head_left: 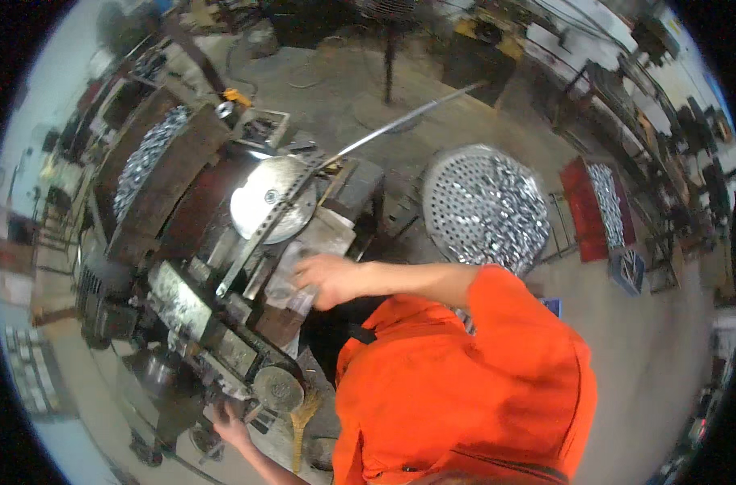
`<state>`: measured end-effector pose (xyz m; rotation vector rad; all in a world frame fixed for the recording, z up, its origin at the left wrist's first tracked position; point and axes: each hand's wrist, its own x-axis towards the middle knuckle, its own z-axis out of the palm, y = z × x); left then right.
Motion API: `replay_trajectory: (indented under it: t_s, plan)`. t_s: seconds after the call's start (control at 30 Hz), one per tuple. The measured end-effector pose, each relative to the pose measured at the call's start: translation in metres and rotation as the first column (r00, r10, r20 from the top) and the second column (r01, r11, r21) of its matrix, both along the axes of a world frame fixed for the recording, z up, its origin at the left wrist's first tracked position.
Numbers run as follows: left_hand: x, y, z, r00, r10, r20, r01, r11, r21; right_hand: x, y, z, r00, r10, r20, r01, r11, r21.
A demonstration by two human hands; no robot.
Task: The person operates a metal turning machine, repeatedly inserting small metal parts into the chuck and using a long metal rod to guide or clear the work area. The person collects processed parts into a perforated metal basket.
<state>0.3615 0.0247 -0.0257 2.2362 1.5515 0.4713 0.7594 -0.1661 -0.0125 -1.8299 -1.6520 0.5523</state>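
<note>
My right hand (329, 280) reaches across to a pale, flat surface (285, 275) beside the machine. Its fingers look spread over that surface, and I see nothing gripped in them. Low on the left, my left hand (230, 423) is at the near end of the machine, fingers curled by a dark part that I cannot make out. A round metal cap (278, 389) is close to it. Beyond my right hand, a shiny metal disc (250, 204) sits on the machine. Across the disc runs a bar with a row of holes (259, 236).
A long metal rod (412, 117) juts out to the far right. Small shiny metal pieces fill a wooden bin (162, 190) at left, a red bin (576, 206) at right, and part of a round perforated tray (449, 198). A straw brush (301, 428) is near my left arm.
</note>
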Motion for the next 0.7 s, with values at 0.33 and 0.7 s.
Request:
replay_trajectory:
  t_s: [0.33, 0.7]
  plan:
    - [-0.017, 0.026, -0.028, 0.968, 0.24, -0.068, -0.247, 0.96, -0.129, 0.243, -0.299, -0.077, 0.281, -0.63, 0.724, 0.95, 0.289, -0.118]
    - [0.005, 0.012, -0.007, 0.96, 0.233, -0.157, -0.229, 0.972, 0.048, 0.293, -0.288, -0.077, 0.362, -0.602, 0.712, 0.91, 0.062, -0.41]
